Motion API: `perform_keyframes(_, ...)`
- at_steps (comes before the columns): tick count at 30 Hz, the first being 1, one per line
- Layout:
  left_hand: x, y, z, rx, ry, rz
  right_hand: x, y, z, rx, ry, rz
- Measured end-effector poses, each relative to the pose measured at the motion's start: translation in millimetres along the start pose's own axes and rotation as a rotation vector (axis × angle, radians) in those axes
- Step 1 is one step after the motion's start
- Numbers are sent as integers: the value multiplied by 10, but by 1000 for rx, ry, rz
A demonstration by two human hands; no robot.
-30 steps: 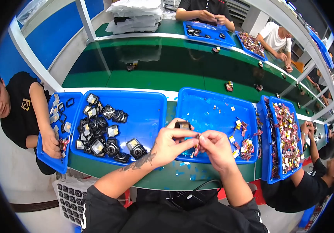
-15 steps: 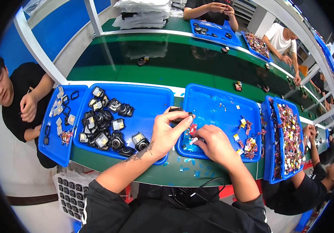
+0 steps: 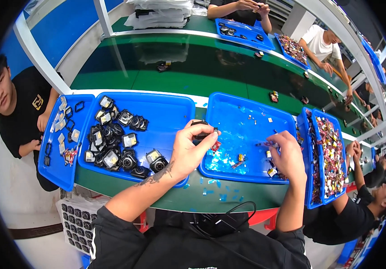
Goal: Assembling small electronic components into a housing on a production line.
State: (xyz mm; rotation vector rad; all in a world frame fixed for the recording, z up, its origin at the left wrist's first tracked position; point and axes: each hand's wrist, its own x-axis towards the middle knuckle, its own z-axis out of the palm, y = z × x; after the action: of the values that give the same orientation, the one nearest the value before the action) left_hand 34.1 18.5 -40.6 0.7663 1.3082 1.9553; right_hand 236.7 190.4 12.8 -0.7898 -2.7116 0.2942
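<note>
My left hand [image 3: 192,145] pinches a black watch case [image 3: 200,129] over the left edge of a blue tray [image 3: 256,99]. A small red circuit piece [image 3: 215,146] hangs just below those fingertips. Over the right side of the same tray, the fingers of my right hand [image 3: 288,157] are closed on a small wired part [image 3: 268,144], mostly hidden by the fingers. Beneath that hand lie several small wired parts, and one more wired part [image 3: 239,160] lies nearer the middle. Blue film scraps [image 3: 226,121] are scattered over the tray bottom.
A blue tray [image 3: 166,99] of black watch cases [image 3: 112,134] stands at left, beside a smaller tray [image 3: 60,175] of loose parts. Heaped wired parts [image 3: 332,157] fill stacked trays at right. A green conveyor [image 3: 179,67] runs behind; co-workers sit around.
My right hand has moved right, away from the left hand, to the tray's right side. A wired part now lies near the tray's middle. My left hand still holds the watch case.
</note>
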Motion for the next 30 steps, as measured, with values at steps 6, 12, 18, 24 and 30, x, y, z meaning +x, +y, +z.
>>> perform_keyframes(6, 53, -71, 8, 131, -40, 44, -109, -205, 240, 247, -201, -347)
perform_keyframes(12, 13, 52, -75, 55, 19, 11, -74, -124, 315, 324, 32, -290)
perform_keyframes(18, 1, -108, 136, 294, -155, 243, -360, 278, 168, 221, 252, -32)
perform_keyframes(24, -184, -108, 149, 448, -347, 169, -157, -594, 233, 631, -53, -97)
perform_keyframes(30, -172, -111, 132, 470, -313, 213, -165, -639, 314, 789, -6, 68)
